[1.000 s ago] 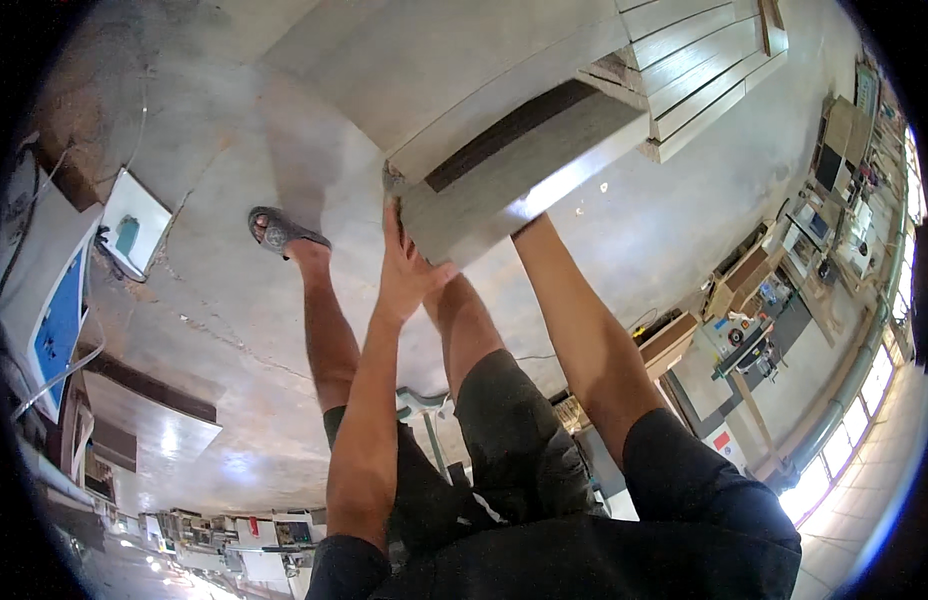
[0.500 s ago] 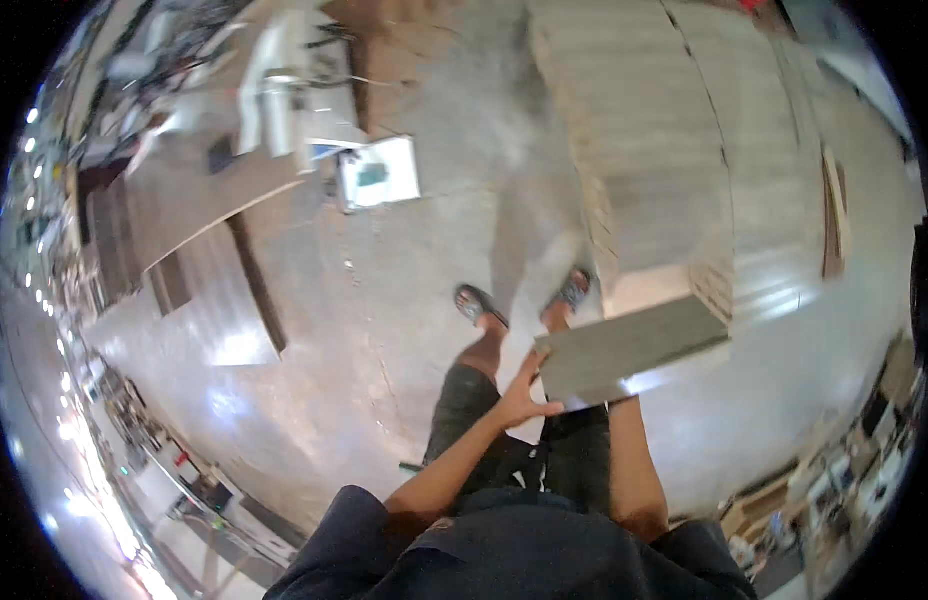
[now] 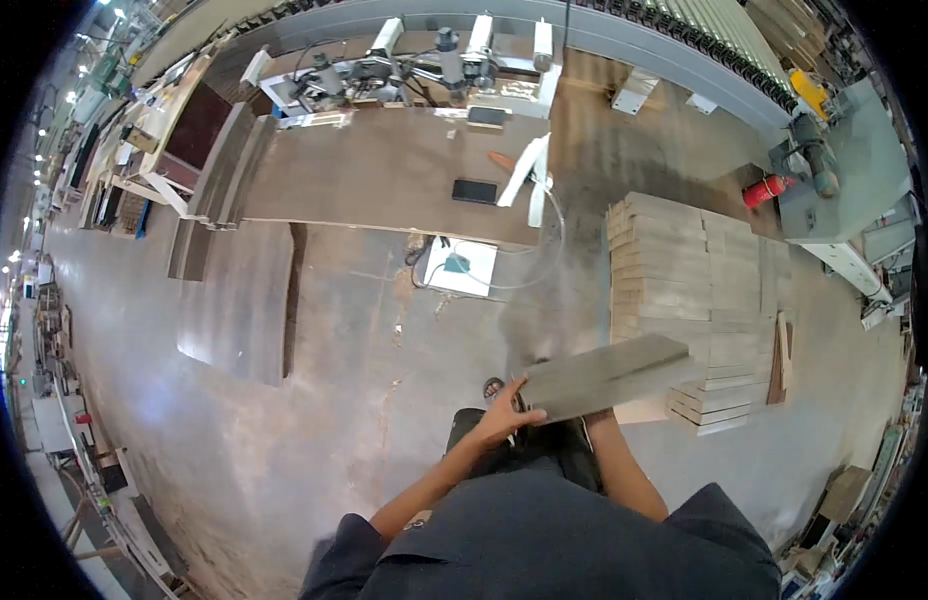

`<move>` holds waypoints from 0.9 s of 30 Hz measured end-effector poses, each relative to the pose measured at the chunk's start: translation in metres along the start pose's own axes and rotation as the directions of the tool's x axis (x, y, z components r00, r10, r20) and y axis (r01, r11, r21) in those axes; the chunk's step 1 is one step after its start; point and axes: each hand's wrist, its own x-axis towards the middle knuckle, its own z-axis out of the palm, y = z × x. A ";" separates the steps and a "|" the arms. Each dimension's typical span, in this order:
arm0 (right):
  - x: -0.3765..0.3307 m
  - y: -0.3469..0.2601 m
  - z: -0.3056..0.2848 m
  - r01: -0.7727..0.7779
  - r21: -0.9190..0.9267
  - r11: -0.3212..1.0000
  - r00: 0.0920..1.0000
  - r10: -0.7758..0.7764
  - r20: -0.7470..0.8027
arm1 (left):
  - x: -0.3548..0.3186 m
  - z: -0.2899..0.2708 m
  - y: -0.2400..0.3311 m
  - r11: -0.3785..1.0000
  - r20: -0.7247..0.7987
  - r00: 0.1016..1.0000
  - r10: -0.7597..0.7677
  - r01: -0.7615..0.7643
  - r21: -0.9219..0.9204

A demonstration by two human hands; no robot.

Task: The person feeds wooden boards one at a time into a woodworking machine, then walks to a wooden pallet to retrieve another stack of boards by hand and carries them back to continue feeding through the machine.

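Observation:
A grey wood-grain board (image 3: 609,375), short and fairly thick, is held across the front of my body, its right end slightly higher in the view. My left hand (image 3: 506,412) grips its left end, thumb on the near side and fingers at the far corner. Under the near edge is my right hand (image 3: 601,420), bearing the board from below; its fingers are hidden. Just beyond the board's right end stands a low stack of similar grey boards (image 3: 664,280) on the floor.
Ahead is a brown workbench (image 3: 384,170) with clamp-like machinery along its back and a black rectangular item (image 3: 475,190) on top. A white box (image 3: 464,270) sits below its front edge. Large panels (image 3: 234,310) lie left. A red cylinder (image 3: 767,190) stands far right.
My view has swung up, bringing the workbench and machinery into sight. The board stays in both hands and now slants up more toward the right.

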 end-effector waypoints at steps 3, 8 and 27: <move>0.040 0.017 0.150 -0.166 0.379 0.910 0.951 0.046 0.306 | -0.010 -0.063 -0.001 0.998 -0.103 0.994 0.044 -0.040 0.041; 0.101 0.074 0.228 -0.174 0.384 0.907 0.950 0.053 0.307 | -0.027 -0.158 0.062 0.998 -0.052 0.998 -0.021 0.017 -0.067; 0.268 0.291 0.414 -0.048 0.553 0.832 0.990 -0.035 0.138 | -0.011 -0.481 0.223 0.991 0.032 0.995 -0.092 0.089 0.100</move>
